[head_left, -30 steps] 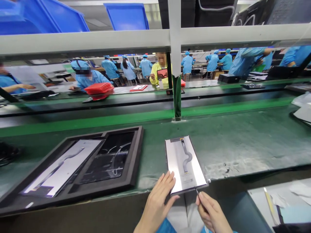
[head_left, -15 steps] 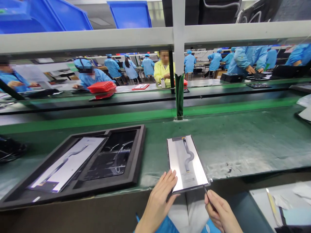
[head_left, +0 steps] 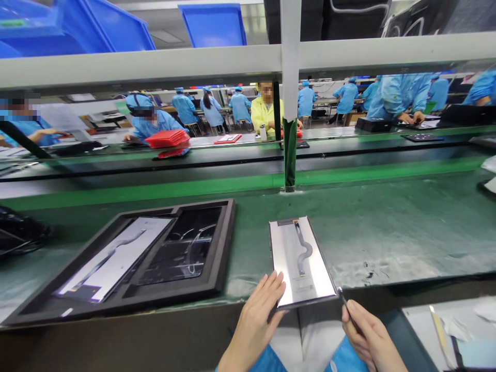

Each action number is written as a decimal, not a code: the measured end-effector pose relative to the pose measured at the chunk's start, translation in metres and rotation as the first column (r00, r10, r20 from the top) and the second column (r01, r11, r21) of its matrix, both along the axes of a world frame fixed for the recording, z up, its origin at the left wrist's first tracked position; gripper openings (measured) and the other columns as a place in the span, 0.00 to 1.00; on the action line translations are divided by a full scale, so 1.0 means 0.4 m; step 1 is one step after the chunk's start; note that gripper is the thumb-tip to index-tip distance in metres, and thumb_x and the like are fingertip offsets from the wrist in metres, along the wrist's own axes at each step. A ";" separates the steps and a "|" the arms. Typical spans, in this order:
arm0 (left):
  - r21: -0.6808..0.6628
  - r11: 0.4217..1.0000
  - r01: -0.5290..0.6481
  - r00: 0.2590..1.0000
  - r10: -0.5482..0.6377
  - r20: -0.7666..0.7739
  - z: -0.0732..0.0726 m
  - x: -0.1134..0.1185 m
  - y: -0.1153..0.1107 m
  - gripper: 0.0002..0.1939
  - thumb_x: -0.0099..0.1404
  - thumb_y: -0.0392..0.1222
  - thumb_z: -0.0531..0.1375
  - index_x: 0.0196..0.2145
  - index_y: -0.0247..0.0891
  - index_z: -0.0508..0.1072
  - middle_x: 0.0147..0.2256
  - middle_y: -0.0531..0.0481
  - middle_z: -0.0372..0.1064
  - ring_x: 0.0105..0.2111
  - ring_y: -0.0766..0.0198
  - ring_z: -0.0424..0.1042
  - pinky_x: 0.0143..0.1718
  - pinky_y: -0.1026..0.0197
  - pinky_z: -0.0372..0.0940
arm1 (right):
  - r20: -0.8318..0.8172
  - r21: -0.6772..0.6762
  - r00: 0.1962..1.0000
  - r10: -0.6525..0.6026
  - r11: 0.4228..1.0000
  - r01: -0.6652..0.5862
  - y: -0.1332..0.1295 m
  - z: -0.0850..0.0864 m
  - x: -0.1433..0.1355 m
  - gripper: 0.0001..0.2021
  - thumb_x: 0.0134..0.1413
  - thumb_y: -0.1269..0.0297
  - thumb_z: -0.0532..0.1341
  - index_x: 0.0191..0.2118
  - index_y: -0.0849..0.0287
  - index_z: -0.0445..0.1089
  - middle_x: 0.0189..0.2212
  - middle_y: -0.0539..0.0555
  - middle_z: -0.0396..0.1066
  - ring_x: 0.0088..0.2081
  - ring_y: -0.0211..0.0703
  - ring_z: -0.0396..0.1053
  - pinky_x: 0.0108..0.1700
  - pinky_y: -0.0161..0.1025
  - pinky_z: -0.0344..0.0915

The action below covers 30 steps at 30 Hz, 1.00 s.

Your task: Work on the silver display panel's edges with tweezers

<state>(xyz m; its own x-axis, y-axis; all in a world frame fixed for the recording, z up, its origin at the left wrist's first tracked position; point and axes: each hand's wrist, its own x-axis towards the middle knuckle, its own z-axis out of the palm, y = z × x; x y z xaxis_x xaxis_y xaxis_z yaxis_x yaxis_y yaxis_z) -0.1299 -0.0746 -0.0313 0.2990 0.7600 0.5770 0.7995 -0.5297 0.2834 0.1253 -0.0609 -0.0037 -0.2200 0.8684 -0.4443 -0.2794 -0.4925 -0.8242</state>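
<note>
An LCD display panel [head_left: 292,263] lies silver back up on the bench, its near end reaching the front edge. A grey wavy flex cable [head_left: 305,250] runs along its back. My left hand [head_left: 260,310] rests on the panel's near left corner, fingers stretched flat and thumb by the near edge. My right hand [head_left: 366,328] pinches a thin dark tweezer-like tool [head_left: 349,309]. The tool's tip is beside the panel's near right corner; contact cannot be made out.
Left on the green bench [head_left: 387,222] stands a black foam tray [head_left: 228,243] holding another silver-backed panel [head_left: 116,253] and a glossy black screen [head_left: 184,250]. A post [head_left: 290,155] rises behind the panel. Black cables [head_left: 19,232] lie far left. Co-workers sit and stand beyond.
My right hand has moved a little right, and the tool's tip has shifted from the panel's near edge to its near right corner. My left hand stays on the panel. The view has shifted slightly.
</note>
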 end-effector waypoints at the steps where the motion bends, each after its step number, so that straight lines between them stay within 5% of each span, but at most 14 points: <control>1: 0.000 1.000 0.001 1.000 -0.001 -0.005 0.000 -0.001 0.000 0.22 0.73 0.38 0.53 0.63 0.39 0.61 0.58 0.42 0.68 0.60 0.53 0.65 0.59 0.46 0.65 | -0.003 -0.001 1.000 -0.003 1.000 0.003 0.001 0.002 0.002 0.26 0.45 0.36 0.66 0.26 0.59 0.66 0.13 0.37 0.44 0.16 0.26 0.33 0.15 0.26 0.36; 30: 0.008 1.000 0.005 0.999 -0.005 -0.039 -0.008 -0.004 0.001 0.20 0.73 0.37 0.53 0.61 0.37 0.63 0.57 0.41 0.69 0.60 0.54 0.65 0.59 0.48 0.65 | 0.082 0.014 0.994 -0.071 0.997 0.070 0.029 0.077 0.053 0.29 0.40 0.34 0.67 0.24 0.59 0.67 0.15 0.38 0.44 0.19 0.27 0.33 0.18 0.27 0.35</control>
<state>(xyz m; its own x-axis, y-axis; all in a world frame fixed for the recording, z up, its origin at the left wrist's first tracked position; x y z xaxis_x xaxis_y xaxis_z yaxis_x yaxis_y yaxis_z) -0.1316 -0.0742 -0.0345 0.3250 0.7540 0.5709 0.8071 -0.5357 0.2481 0.1464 -0.0494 0.0270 -0.1210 0.8855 -0.4486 -0.2436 -0.4646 -0.8513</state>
